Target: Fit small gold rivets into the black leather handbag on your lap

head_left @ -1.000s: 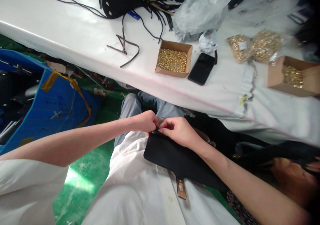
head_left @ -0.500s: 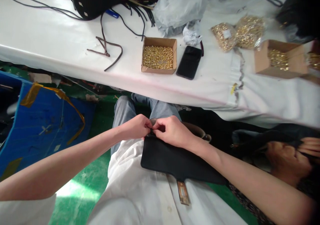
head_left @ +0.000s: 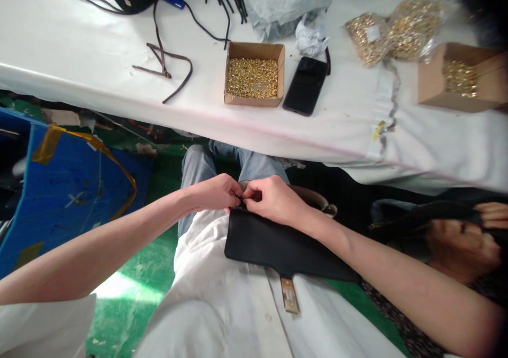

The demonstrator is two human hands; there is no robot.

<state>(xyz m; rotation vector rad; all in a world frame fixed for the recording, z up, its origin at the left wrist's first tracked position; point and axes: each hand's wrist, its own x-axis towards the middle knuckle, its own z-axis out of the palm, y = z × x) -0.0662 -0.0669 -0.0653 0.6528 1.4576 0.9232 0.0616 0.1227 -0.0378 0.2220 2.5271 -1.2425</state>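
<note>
A small dark part [head_left: 239, 201] is pinched between the closed fingers of the left hand [head_left: 216, 193] and the right hand [head_left: 273, 202], right at the top edge of a black leather flap [head_left: 278, 244]. The part itself is mostly hidden by the fingertips, so its exact kind cannot be told.

The flap is laid across the lap, on the white shirt [head_left: 222, 289], below the front edge of the bench [head_left: 99, 51]. It looks flat, matte and smooth, with a rounded corner on the left, and a narrow brown tab with a metal plate [head_left: 289, 294] is seen hanging from its lower edge.

Several risks can be judged from this pose. The pinched part is tiny and held over the knees with the green floor [head_left: 138, 273] beneath, so a slip of either grip would likely send it down out of reach. The flap is only resting on the lap, unclamped, and could slide off if it is pulled sideways. The leather could be creased or scratched if the part is forced.

On the bench, a cardboard box of gold studs [head_left: 253, 76] is set just beside a black phone [head_left: 306, 86], with loose brown cord [head_left: 166, 69] to the left.
</note>
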